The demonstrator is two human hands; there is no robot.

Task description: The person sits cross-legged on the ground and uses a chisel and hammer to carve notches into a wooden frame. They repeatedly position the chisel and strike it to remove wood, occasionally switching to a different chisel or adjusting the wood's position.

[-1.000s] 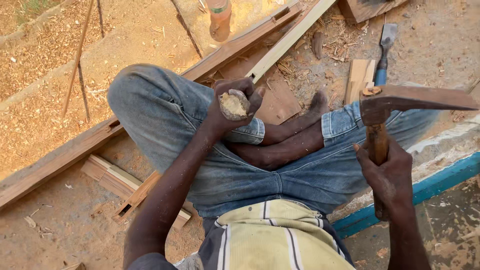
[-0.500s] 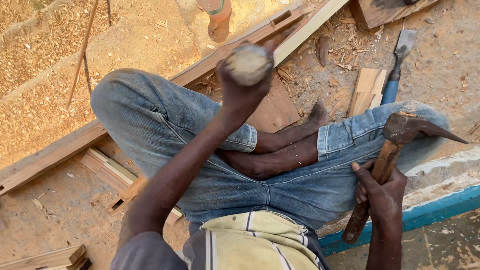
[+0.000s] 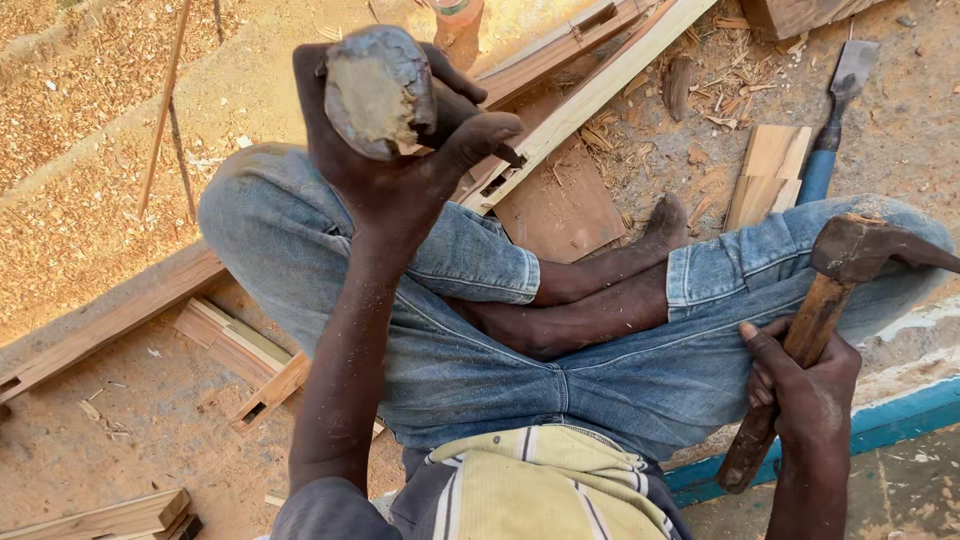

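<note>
I sit cross-legged in blue jeans on a sandy floor. My left hand (image 3: 400, 160) is raised toward the camera, shut on a short rounded chunk of wood (image 3: 375, 90) with a pale cut face. My right hand (image 3: 805, 390) rests by my right knee, gripping the wooden handle of an adze (image 3: 850, 255) whose dark rusty head points right over the knee.
A long pale plank (image 3: 590, 95) and a darker mortised beam (image 3: 110, 315) lie across the floor ahead. A blue-handled chisel (image 3: 835, 110), small boards (image 3: 770, 170), wood shavings and offcuts (image 3: 230, 340) surround me. A blue-painted edge (image 3: 900, 425) runs at right.
My left hand has lifted the wood chunk from knee level up close to the camera. The adze in my right hand has sunk lower beside my knee.
</note>
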